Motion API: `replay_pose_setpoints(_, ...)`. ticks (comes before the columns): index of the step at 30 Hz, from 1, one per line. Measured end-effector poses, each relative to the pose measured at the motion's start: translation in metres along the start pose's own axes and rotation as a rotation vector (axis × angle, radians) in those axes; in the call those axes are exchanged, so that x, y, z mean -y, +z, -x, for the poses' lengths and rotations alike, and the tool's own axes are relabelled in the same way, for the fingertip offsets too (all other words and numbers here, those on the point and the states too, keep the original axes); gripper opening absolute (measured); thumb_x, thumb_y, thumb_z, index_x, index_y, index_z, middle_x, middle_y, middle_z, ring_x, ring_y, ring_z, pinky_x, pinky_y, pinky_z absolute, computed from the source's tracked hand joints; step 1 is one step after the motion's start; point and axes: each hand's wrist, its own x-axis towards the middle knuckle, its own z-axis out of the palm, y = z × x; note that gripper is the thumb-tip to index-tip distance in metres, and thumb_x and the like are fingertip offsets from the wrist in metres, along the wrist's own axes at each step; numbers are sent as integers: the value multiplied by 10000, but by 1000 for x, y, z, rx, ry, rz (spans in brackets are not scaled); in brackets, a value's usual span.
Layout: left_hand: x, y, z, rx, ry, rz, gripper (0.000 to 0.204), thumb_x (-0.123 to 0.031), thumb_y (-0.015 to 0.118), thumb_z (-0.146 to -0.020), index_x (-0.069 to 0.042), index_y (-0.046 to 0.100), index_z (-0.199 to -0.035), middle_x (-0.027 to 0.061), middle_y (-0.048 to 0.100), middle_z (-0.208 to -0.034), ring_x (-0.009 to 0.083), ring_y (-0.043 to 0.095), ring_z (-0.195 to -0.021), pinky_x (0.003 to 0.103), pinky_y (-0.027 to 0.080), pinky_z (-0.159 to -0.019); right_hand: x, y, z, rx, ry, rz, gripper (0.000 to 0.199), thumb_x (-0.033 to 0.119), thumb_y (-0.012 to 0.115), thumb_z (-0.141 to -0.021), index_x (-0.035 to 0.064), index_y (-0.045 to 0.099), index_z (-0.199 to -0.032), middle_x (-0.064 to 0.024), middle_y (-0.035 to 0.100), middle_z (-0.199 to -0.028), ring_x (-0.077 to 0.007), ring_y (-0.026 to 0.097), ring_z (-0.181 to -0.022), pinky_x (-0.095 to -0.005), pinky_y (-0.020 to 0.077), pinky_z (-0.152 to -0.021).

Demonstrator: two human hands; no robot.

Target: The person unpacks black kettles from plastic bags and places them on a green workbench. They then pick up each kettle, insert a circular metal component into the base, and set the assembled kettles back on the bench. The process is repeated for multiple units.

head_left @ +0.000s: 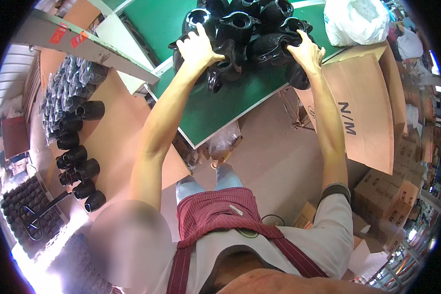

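Note:
Several glossy black jugs (237, 23) with round mouths and lipped rims crowd together at the far end of the green tabletop (215, 108). My left hand (196, 50) is against the left side of the cluster. Its index finger stretches toward a jug's mouth, and the thumb sticks out to the right, beside a nearer jug (226, 62). At the cluster's right side, my right hand (307, 53) touches a jug lying on its side (265, 50), thumb and index finger spread near its mouth. Another dark jug (297, 76) shows below that hand, partly hidden by the wrist.
A white plastic bag (356, 22) sits at the far right, above a large open cardboard box (360, 105). To the left, a tan board (115, 120) bears rows of black parts, some in clear wrap. A metal beam (90, 49) crosses at upper left. Cartons (384, 196) stand at right.

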Motion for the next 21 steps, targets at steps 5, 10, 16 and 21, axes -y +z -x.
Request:
replay_pose_setpoints(5, 7, 4, 5, -84, 43, 0, 1367, -726, 822, -587, -13, 198, -1573, 235, 585, -1277, 357, 599, -1179, 548, 404, -1023, -1, 12, 8, -31, 35, -94, 1008, 515, 761, -723, 172, 300, -1552, -214, 713, -1147, -350, 637, -1186, -592, 230, -1158)
replay_pose_setpoints(10, 14, 12, 21, -194, 78, 7, 1357, -803, 769, -586, -10, 260, -1563, 235, 583, -1235, 351, 557, -1171, 515, 404, -1002, -9, 31, 15, -44, 102, -203, 1098, 522, 800, -685, 141, 254, -1558, -225, 648, -1286, -343, 570, -1282, -611, 170, -1159)
replay_pose_setpoints(16, 10, 21, 34, -326, 87, 69, 1223, -905, 522, -728, 17, 372, -1517, 247, 581, -1218, 354, 544, -1174, 466, 402, -1016, -25, 39, -2, -29, -95, -185, 1227, 597, 806, -648, 97, 186, -1580, -230, 639, -1318, -356, 574, -1282, -626, 135, -1159)
replay_pose_setpoints(21, 12, 32, 48, -363, 74, 41, 1110, -839, 548, -775, 17, 428, -1473, 223, 579, -1221, 337, 539, -1144, 445, 425, -986, -37, 32, -12, 125, -122, -102, 1336, 690, 772, -662, 5, 102, -1594, -234, 544, -1439, -341, 513, -1356, -656, 96, -1162)
